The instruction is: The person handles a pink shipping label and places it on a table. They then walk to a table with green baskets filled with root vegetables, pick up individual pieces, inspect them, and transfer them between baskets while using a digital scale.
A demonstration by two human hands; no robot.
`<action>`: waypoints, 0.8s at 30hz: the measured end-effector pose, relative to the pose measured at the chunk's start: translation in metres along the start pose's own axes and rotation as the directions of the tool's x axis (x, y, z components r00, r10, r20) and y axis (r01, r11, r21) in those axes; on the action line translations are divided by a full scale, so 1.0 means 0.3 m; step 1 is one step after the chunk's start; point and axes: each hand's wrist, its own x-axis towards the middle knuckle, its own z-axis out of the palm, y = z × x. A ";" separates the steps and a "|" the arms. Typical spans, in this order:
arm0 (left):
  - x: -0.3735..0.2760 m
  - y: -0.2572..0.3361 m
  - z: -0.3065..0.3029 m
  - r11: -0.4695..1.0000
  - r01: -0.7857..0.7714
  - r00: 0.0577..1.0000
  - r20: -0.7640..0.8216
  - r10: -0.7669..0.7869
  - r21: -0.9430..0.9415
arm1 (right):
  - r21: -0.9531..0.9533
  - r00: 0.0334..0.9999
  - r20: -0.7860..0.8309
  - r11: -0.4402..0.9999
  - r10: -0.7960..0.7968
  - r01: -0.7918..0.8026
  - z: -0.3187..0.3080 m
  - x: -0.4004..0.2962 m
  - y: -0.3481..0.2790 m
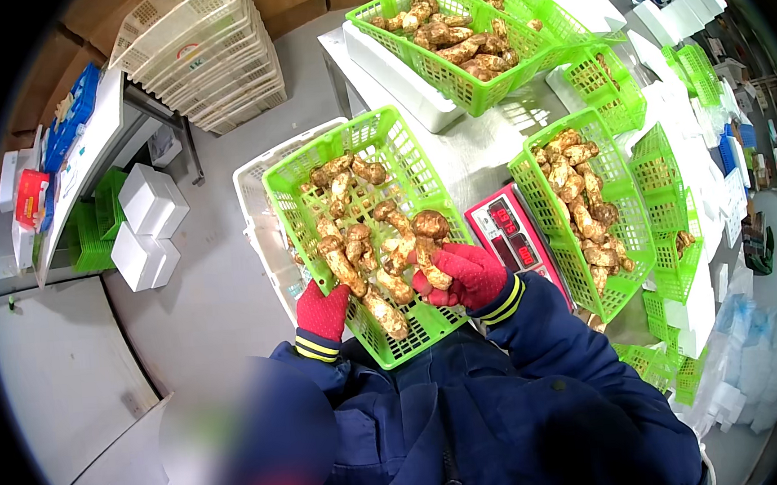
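Note:
A green plastic basket (416,153) with several brown-and-cream mushrooms (340,263) in it lies tilted before me, partly over a white plastic crate (250,191). My left hand (322,311), in a red glove, grips the basket's left rim. In its red glove, my right hand (465,274) holds a mushroom (431,239) with a round brown cap above the basket's right part. Just right of that hand is a red digital scale (513,234) with a lit display. Beside the scale, and perhaps partly on it, stands a second green basket (630,225) filled with mushrooms.
Further green baskets of mushrooms (480,97) stand on the metal table (489,141) and on white foam boxes (397,73). A tall stack of pale plastic crates (213,59) is at the upper left. White foam boxes (150,212) lie near a side table (85,162).

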 end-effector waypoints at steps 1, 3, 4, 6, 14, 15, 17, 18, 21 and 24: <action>0.002 0.001 0.000 1.000 0.008 1.000 0.001 -0.008 -0.015 | 0.114 1.000 -0.007 0.994 0.007 -0.007 -0.007 0.001 0.016; 0.003 -0.008 -0.001 0.998 0.032 0.999 0.007 -0.031 -0.045 | 0.152 0.999 -0.026 0.988 0.022 -0.017 -0.015 0.009 0.027; 0.005 -0.016 0.002 0.996 0.028 1.000 0.012 -0.027 -0.088 | 0.172 0.999 -0.036 0.985 0.032 -0.025 -0.016 0.010 0.034; 0.005 -0.024 0.005 0.998 0.034 0.999 0.003 -0.034 -0.058 | 0.177 0.998 -0.057 0.984 0.036 -0.025 -0.009 0.004 0.032; 0.011 -0.057 0.019 0.999 0.001 1.000 -0.029 -0.002 -0.051 | -0.253 0.968 -0.196 0.962 -0.159 0.107 -0.032 0.019 0.053; 0.014 -0.053 0.024 0.998 -0.003 1.000 -0.026 0.001 -0.062 | -0.250 0.941 -0.202 0.944 -0.270 0.217 -0.033 0.017 0.060; 0.020 -0.047 0.029 0.997 -0.011 1.000 -0.016 0.010 -0.082 | -0.249 0.849 -0.216 0.868 -0.482 0.429 -0.050 0.023 0.084; 0.022 -0.058 0.026 0.994 -0.018 1.000 -0.009 0.018 -0.106 | -0.303 0.815 -0.176 0.818 -0.552 0.489 -0.052 0.028 0.089; 0.037 -0.063 0.024 0.998 0.001 1.000 0.010 0.000 -0.069 | -0.182 0.841 -0.197 0.861 -0.505 0.474 -0.055 -0.013 0.086; 0.037 -0.018 0.034 0.989 0.064 0.996 0.072 -0.055 -0.133 | -0.270 0.785 -0.178 0.797 -0.593 0.541 -0.095 -0.035 0.106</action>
